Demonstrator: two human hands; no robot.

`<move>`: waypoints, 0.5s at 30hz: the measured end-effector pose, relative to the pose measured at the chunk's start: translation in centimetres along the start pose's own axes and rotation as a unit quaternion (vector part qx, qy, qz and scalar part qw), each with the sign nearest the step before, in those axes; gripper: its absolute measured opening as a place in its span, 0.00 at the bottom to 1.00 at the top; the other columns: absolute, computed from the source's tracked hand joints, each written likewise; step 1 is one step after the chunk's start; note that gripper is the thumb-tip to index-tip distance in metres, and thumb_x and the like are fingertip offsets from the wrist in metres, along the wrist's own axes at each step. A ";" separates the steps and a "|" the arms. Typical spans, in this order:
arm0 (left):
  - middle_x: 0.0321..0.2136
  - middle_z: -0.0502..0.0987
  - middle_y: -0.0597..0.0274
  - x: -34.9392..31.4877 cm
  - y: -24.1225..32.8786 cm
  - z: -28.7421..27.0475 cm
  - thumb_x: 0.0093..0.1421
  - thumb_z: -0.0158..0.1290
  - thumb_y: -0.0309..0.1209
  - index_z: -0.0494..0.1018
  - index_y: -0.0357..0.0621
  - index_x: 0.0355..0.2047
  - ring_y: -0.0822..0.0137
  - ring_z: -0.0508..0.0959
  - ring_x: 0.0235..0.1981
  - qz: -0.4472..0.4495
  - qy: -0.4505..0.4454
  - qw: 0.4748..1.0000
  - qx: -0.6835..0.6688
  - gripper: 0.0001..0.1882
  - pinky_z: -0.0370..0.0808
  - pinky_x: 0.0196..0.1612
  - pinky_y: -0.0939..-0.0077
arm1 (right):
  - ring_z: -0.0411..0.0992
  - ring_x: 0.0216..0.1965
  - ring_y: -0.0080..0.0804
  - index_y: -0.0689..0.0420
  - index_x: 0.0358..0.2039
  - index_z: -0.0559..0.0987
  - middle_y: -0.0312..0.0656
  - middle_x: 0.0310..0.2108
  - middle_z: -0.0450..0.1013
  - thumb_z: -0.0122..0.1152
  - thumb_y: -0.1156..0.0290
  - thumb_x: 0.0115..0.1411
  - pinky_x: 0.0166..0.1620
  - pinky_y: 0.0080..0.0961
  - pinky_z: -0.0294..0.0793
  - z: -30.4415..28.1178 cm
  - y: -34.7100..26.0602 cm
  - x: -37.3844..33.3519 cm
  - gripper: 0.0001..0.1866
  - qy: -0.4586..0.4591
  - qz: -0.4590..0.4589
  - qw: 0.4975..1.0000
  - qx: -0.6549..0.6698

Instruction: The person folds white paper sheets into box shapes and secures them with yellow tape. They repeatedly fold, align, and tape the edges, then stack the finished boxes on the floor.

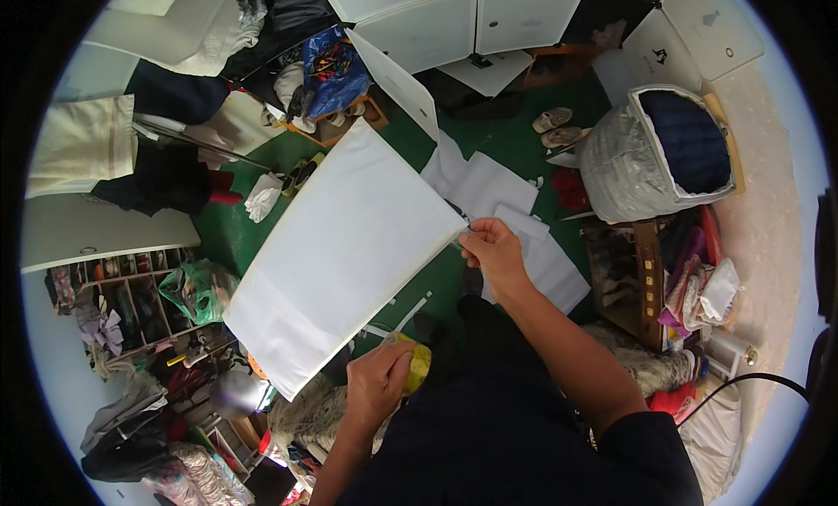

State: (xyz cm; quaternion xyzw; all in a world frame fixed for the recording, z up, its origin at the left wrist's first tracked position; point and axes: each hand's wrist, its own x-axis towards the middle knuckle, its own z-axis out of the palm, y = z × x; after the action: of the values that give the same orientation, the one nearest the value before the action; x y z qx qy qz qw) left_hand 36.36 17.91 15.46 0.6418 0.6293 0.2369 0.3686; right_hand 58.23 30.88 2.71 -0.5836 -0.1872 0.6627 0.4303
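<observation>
A large white fabric-like panel (pixel 340 244) spans the middle of the view, its surface smooth with a folded-looking band toward its lower left end. My right hand (pixel 491 254) pinches at the panel's right corner, thumb against fingers. A small dark and clear bit shows beside these fingertips. Below the panel's near edge, my left hand (pixel 377 385) is closed in a fist, apart from the panel's corner; what it holds, if anything, is hidden. Just beside that fist shows a yellow patterned object (pixel 418 364), partly covered. A narrow white strip (pixel 410 314) appears above it.
White sheets (pixel 493 192) lie on the green floor (pixel 502 126) ahead. White cabinets (pixel 419 30) line the back, one door ajar. A silvery storage bag (pixel 615 165) with dark fabric stands right. Shoes (pixel 559 126), a shoe rack (pixel 135 301) and clothes crowd the sides.
</observation>
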 end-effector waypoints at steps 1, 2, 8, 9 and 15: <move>0.29 0.82 0.48 0.2 0.1 0.1 0.62 0.58 0.24 0.81 0.37 0.38 0.50 0.84 0.29 0.002 0.001 1.000 0.001 0.06 0.79 0.33 0.68 | 0.74 0.29 0.22 0.60 0.46 0.73 0.36 0.31 0.75 0.70 0.73 0.60 0.30 0.19 0.72 0.1 0.0 0.1 0.16 0.003 0.010 1.000 0.008; 0.29 0.82 0.48 0.4 0.2 0.1 0.62 0.58 0.24 0.81 0.37 0.38 0.50 0.84 0.29 0.004 0.002 1.000 0.003 0.06 0.79 0.33 0.68 | 0.74 0.28 0.22 0.58 0.44 0.74 0.35 0.30 0.75 0.70 0.73 0.60 0.30 0.19 0.72 0.2 0.1 0.2 0.15 0.007 0.019 1.000 0.016; 0.29 0.82 0.48 0.9 0.4 0.5 0.62 0.59 0.24 0.81 0.36 0.38 0.50 0.84 0.30 -0.008 0.001 1.000 0.009 0.06 0.79 0.33 0.68 | 0.74 0.26 0.21 0.55 0.40 0.75 0.33 0.29 0.74 0.70 0.72 0.61 0.29 0.19 0.72 0.4 0.3 0.4 0.12 0.012 0.042 0.998 0.054; 0.29 0.82 0.48 1.0 0.4 0.6 0.62 0.59 0.24 0.81 0.36 0.38 0.50 0.84 0.30 -0.006 0.000 1.000 0.010 0.06 0.79 0.33 0.68 | 0.74 0.26 0.21 0.55 0.40 0.75 0.33 0.29 0.74 0.70 0.72 0.61 0.28 0.19 0.72 0.4 0.4 0.4 0.11 0.013 0.044 0.997 0.062; 0.30 0.83 0.47 1.4 0.5 0.9 0.62 0.59 0.24 0.81 0.36 0.39 0.50 0.85 0.31 -0.016 -0.008 1.000 0.014 0.06 0.80 0.34 0.67 | 0.73 0.25 0.21 0.55 0.38 0.74 0.33 0.29 0.74 0.70 0.70 0.62 0.28 0.19 0.72 1.0 0.5 0.4 0.11 0.018 0.052 0.996 0.068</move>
State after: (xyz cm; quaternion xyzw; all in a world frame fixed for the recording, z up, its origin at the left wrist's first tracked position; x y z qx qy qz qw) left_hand 37.48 19.15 15.08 0.6383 0.6399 0.2172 0.3687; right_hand 57.15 31.15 2.30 -0.5735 -0.1031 0.6850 0.4374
